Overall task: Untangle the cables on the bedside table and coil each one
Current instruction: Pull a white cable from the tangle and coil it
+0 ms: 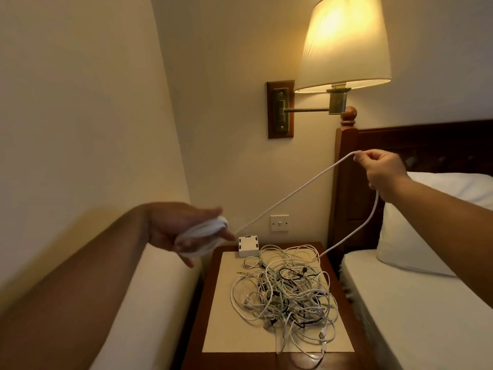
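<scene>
While several loops of a white braided cable (293,194) are gripped by the curled fingers of the left hand (184,232), its free length is pinched high in the right hand (380,169) and is draped down to the tangled heap of white and black cables (285,292) on the dark wooden worktop (209,289).

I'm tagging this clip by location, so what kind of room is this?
Most likely a bedroom, perhaps a twin hotel room: a dark wooden bedside table stands between two white-sheeted beds, a dark wooden headboard backs the right one, and a lit brass wall lamp with a cream shade hangs above.
</scene>
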